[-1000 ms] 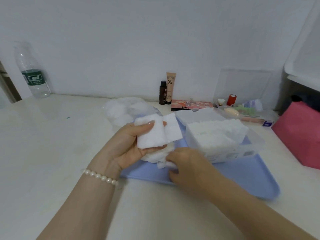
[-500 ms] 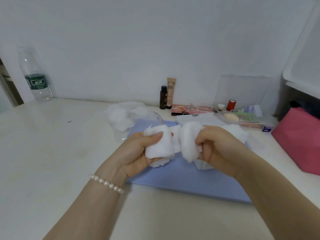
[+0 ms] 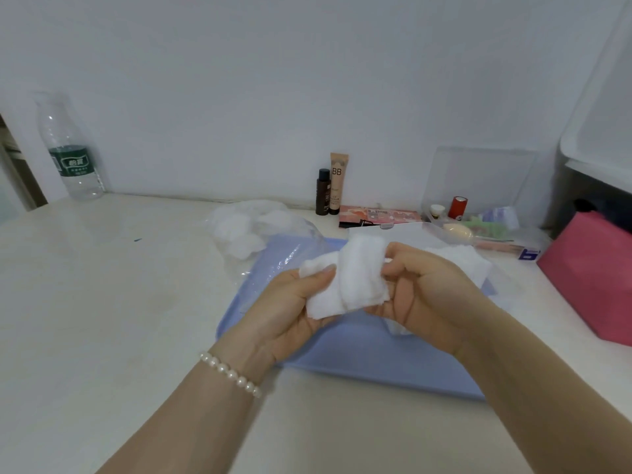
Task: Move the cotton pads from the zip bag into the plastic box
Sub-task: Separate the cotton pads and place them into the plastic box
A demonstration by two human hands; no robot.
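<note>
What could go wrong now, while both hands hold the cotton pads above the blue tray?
1. The left hand and right hand grip one loose stack of cotton pads; a pad may slip out onto the blue tray.
2. The plastic box is mostly hidden behind the right hand, so the pads could catch on its rim.
3. The zip bag lies open beside the tray; a forearm might brush it.

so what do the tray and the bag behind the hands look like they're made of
Blue tray: apparently plastic, with a smooth matte face and a moulded raised rim. Zip bag: thin clear plastic film, glossy and crinkled, with white pads showing through it.
</note>
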